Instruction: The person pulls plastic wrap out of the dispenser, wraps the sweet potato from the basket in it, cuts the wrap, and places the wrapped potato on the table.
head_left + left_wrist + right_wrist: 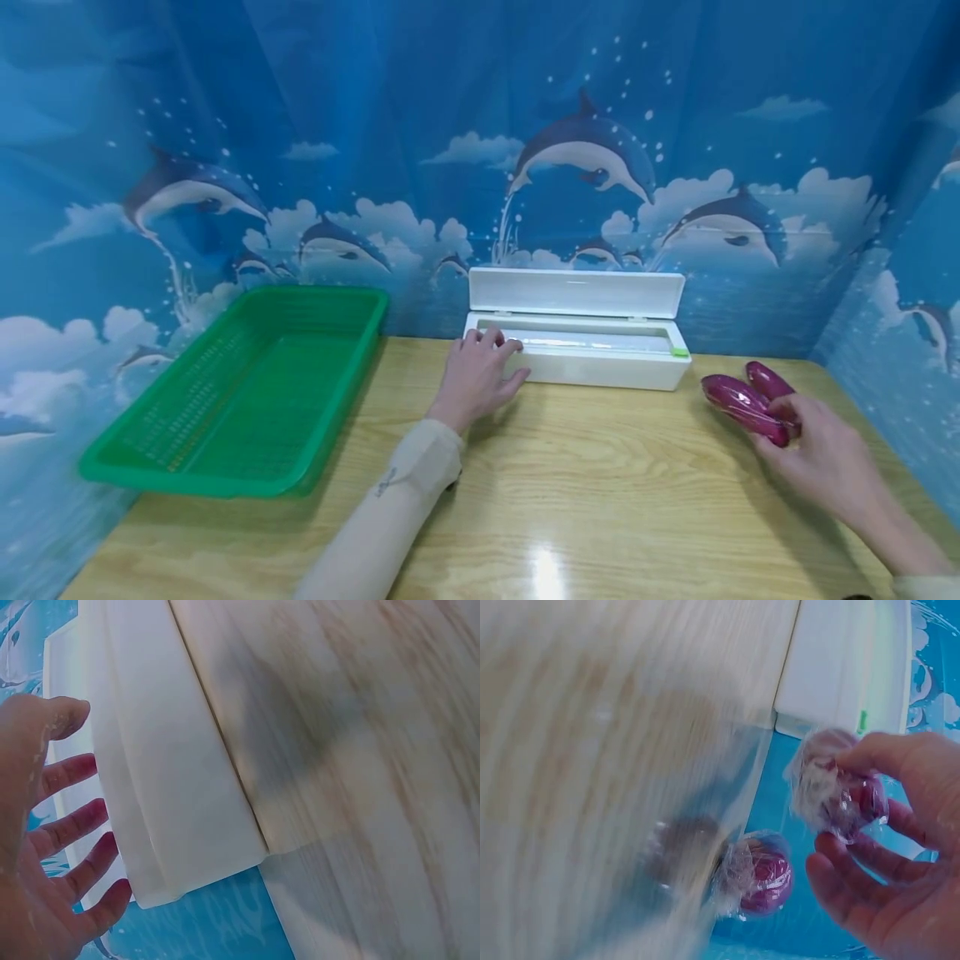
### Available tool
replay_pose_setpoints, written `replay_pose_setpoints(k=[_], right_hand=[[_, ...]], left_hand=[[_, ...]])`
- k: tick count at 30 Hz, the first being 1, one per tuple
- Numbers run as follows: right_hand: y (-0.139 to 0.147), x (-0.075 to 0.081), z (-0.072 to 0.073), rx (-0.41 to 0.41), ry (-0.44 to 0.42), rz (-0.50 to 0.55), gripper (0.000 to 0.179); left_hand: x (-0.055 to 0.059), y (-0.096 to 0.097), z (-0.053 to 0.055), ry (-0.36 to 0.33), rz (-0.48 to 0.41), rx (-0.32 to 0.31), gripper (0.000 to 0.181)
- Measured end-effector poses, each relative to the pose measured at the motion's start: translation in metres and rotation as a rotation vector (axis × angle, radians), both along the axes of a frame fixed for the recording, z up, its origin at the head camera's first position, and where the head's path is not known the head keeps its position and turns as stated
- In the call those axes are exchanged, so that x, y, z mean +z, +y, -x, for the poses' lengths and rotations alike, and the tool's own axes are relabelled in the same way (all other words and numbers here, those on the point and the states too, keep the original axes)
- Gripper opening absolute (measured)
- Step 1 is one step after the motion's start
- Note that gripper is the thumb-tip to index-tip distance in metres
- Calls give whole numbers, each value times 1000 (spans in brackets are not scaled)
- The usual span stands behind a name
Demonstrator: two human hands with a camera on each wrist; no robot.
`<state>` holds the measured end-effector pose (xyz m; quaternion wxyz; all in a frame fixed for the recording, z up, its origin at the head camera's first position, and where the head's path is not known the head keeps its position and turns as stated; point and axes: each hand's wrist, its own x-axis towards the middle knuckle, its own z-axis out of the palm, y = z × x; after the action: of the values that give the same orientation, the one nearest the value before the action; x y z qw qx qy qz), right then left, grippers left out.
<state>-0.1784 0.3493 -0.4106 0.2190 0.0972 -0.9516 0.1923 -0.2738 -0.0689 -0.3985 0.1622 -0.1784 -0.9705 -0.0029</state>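
Observation:
At the right of the head view, my right hand (832, 458) holds a purple eggplant (738, 400) wrapped in clear film. The right wrist view shows the thumb and fingers around its crinkled end (840, 791). A second film-wrapped eggplant (768, 381) lies just beside it. My left hand (476, 379) reaches over the left end of a long white cling film box (592, 372), whose lid (573, 292) stands raised. Its fingers are loosely spread, fingertips right at the box's front rim in the left wrist view. Inside the box lies a pale roll (592, 342).
A large green plastic basket (318, 450) with perforated sides stands on the left of the wooden table (600, 492). A small bright green piece (679, 352) sits at the box's right end. Blue dolphin-printed sheeting (420, 125) hangs behind the table and along its sides.

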Motion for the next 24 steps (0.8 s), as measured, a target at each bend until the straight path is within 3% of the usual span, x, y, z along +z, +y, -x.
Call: replay_pose_setpoints(k=[5,14,21,24], right_hand=[[-3,2,15,-52,-18,-12,42],[-7,-6,45,-36,3,-74,41],[-4,-8,45,-45,-190,-157,43],[-4,-7,43,-45,-223,-158,43]], left_hand=[[-2,2,2,-2,9,-3,44],[-3,5,2,-5,19,6,44],[-4,7,0,3,23,7,43],[-5,7,0,4,27,13,43]])
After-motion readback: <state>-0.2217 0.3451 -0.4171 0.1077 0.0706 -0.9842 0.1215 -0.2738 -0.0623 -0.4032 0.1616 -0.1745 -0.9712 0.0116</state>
